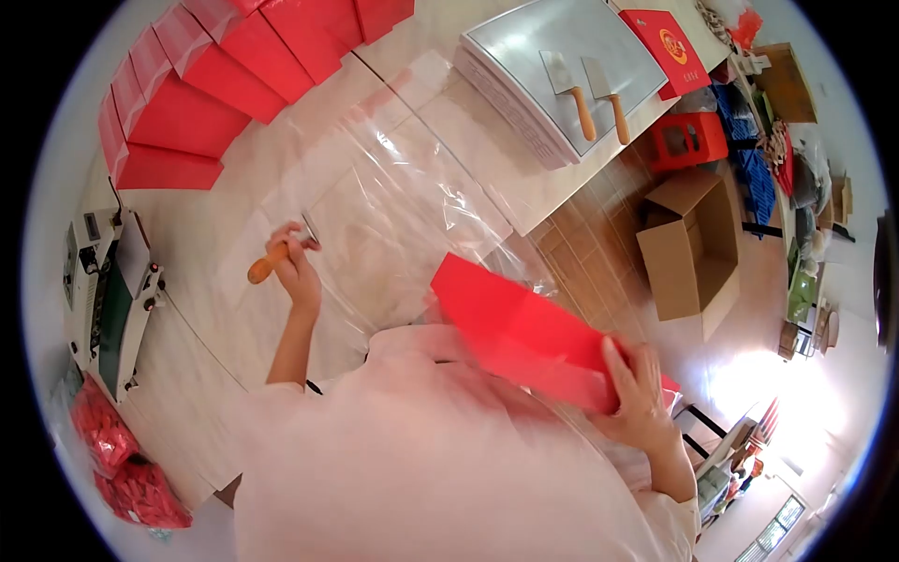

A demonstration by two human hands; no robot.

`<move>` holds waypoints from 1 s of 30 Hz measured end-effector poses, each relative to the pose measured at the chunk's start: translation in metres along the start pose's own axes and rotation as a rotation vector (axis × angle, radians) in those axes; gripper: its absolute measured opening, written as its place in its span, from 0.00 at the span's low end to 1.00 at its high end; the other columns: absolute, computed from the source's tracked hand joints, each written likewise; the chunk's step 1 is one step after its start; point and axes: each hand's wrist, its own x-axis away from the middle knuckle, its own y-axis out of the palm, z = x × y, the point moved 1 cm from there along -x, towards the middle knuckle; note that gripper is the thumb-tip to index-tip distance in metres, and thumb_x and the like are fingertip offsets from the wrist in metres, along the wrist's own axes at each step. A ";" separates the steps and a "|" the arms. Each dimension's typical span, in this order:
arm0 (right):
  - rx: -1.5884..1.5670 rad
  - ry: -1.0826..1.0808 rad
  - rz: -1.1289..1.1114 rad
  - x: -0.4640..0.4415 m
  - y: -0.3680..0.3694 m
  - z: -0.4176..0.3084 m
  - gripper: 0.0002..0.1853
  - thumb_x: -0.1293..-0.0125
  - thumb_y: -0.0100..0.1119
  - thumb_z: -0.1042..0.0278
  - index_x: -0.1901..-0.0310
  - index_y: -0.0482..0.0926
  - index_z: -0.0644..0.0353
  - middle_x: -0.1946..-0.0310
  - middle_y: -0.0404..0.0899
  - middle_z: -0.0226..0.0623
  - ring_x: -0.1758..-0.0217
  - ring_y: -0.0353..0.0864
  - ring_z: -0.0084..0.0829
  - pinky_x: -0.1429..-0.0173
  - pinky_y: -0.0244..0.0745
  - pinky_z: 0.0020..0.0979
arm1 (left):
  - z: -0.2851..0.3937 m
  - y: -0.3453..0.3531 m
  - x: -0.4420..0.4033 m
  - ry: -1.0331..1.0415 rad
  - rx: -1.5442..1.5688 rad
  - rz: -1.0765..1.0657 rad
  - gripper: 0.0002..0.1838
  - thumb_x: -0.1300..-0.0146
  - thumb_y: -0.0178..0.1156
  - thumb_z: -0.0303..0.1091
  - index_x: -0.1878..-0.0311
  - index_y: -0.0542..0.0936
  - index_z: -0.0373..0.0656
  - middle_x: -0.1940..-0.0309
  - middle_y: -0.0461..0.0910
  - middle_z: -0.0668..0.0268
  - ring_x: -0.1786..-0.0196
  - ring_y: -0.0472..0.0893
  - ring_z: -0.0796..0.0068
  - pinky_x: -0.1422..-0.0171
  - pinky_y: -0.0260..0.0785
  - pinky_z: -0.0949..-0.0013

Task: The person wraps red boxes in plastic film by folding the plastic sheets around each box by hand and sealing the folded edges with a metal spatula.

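Shirt point(449, 459), left hand point(294, 270) gripping scraper point(261, 270), right hand point(642, 398) clasping box point(529, 328) — table edge point(540, 210), floor point(582, 267) beyond

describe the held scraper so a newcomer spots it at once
Find the pale tabletop, then the left hand over it. That hand grips the wooden-handled scraper. Two similar scrapers lie on the silver panel; this one alone is held.

The red box point(529, 328) is appearing blurred. The left hand point(297, 267) is partly covering the scraper handle point(262, 270). The top edge is cropping red packages point(304, 42).
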 end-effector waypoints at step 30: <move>0.157 0.920 0.455 0.175 -0.039 -0.019 0.48 0.52 0.70 0.59 0.28 0.59 0.59 0.35 0.62 0.51 0.32 0.61 0.51 0.29 0.56 0.46 | -0.109 0.195 -0.034 1.082 -1.004 -1.577 0.21 0.45 0.64 0.40 0.51 0.77 0.39 0.42 0.72 0.56 0.40 0.73 0.60 0.36 0.63 0.60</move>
